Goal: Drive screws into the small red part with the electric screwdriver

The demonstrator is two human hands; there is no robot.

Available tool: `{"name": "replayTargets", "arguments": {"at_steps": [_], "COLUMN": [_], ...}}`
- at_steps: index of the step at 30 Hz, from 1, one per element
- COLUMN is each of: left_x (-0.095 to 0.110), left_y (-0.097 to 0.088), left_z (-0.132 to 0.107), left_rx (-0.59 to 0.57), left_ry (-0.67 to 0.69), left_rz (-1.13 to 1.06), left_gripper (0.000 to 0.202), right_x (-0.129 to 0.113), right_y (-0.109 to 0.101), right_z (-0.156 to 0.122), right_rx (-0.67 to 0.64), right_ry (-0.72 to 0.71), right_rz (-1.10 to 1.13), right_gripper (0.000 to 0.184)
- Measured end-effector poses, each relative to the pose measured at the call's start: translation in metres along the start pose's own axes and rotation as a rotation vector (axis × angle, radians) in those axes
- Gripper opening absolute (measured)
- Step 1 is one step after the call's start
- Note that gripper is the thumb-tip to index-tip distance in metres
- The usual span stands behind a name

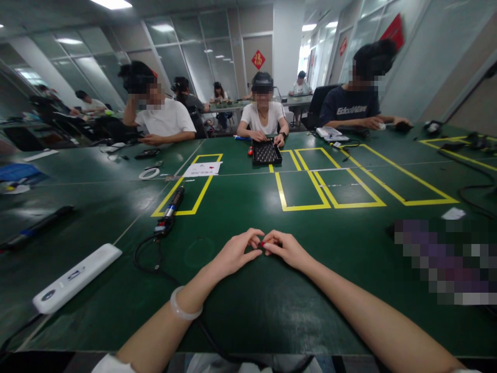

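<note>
A tiny red-and-dark piece [263, 244] is between my two hands, just above the green table; its kind is too small to make out. My right hand [287, 248] pinches it between thumb and curled fingers. From the other side my left hand [237, 253] closes its bent fingers and thumb around the dark end. The fingertips of both hands nearly meet there and partly hide the piece. A pale bracelet [185, 304] circles my left wrist.
Yellow tape outlines [306, 208] mark the green table [233, 207]. To the left lie a cabled electric screwdriver [170, 210], a white power strip [77, 278] and a paper sheet [202, 169]. Across the table a person [266, 116] handles a black tray [266, 160]. Other people sit on both sides.
</note>
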State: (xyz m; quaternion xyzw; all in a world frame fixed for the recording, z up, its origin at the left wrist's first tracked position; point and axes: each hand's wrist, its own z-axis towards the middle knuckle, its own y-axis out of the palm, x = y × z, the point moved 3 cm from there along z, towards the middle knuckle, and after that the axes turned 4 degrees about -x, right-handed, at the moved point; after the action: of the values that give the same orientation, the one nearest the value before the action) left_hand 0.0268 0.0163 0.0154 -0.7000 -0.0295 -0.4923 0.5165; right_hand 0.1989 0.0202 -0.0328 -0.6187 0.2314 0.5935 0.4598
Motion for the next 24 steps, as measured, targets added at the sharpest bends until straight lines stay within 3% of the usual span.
{"name": "replayTargets", "arguments": {"at_steps": [4,9,13,15,18,21,24], "left_x": [0.003,-0.002,0.0,-0.005,-0.032,-0.085,-0.141], "left_y": [0.004,0.007,-0.001,-0.016,-0.06,-0.111,-0.15], "left_z": [-0.001,-0.001,-0.001,-0.001,-0.009,-0.034,-0.07], "left_rx": [0.053,0.072,0.044,0.093,0.328,0.553,0.586], "left_ry": [0.044,0.021,0.029,0.019,-0.105,-0.404,-0.797], "left_rz": [0.212,0.176,0.182,0.23,0.402,0.677,0.791], "left_gripper": [0.018,0.021,0.024,0.028,0.041,0.053,0.071], "right_x": [0.0,0.001,0.0,0.0,0.001,0.003,0.004], "right_y": [-0.001,-0.001,0.0,-0.001,-0.002,-0.002,-0.001], "right_z": [0.001,0.0,-0.001,-0.001,0.0,0.001,0.001], "right_rx": [-0.021,0.036,0.025,0.031,0.031,0.017,0.004], "right_ry": [-0.02,-0.027,-0.039,-0.026,-0.014,-0.003,0.007], "right_rz": [0.038,0.129,0.058,0.046,0.066,0.07,0.051], "right_gripper": [0.035,0.032,0.027,0.026,0.026,0.028,0.029]}}
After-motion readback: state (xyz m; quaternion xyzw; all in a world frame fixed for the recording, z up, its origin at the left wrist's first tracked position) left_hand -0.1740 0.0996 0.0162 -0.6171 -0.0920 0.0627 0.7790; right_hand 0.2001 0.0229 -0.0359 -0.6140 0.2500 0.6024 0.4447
